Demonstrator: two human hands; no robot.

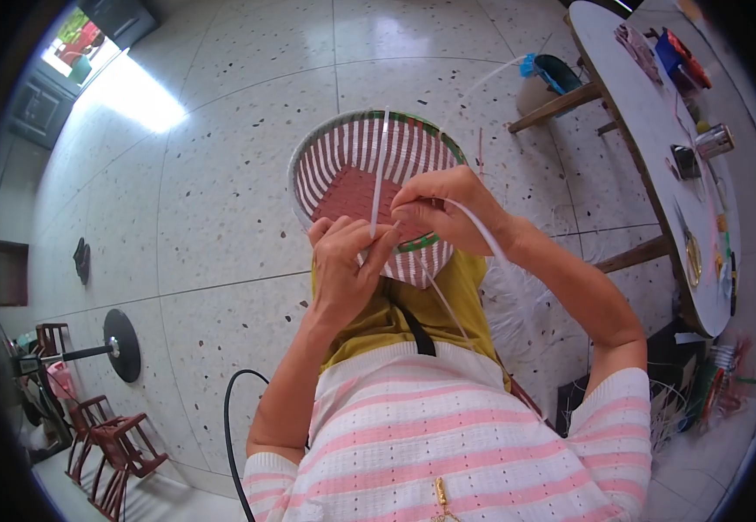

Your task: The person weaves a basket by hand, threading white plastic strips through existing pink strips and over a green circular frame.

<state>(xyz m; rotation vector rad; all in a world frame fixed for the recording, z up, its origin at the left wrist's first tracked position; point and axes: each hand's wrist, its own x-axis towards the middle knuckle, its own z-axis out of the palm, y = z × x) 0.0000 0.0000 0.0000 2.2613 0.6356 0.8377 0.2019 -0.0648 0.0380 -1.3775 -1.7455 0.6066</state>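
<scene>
A woven basket (321, 178) with white and maroon stripes rests at my lap, its opening facing up and its base maroon. Green wrapping covers part of its rim; the far left of the rim looks pale. My left hand (347, 257) is closed on the near rim, thumb and forefinger close together. Just right of it, my right hand (452, 209) pinches a white plastic strip (485, 231), whose tail curves back over the wrist. Another pale strip (380, 170) runs across the opening from the far rim to my left fingers. My fingers hide where the strips meet the rim.
A white-topped table (648, 130) with wooden legs stands at right, bearing a metal cup (714, 141) and tools. Loose white strips (517, 304) lie on the floor beside my right leg. A bin (548, 87) stands beyond. Small brown chairs (121, 444) and a round black base (122, 346) are at left.
</scene>
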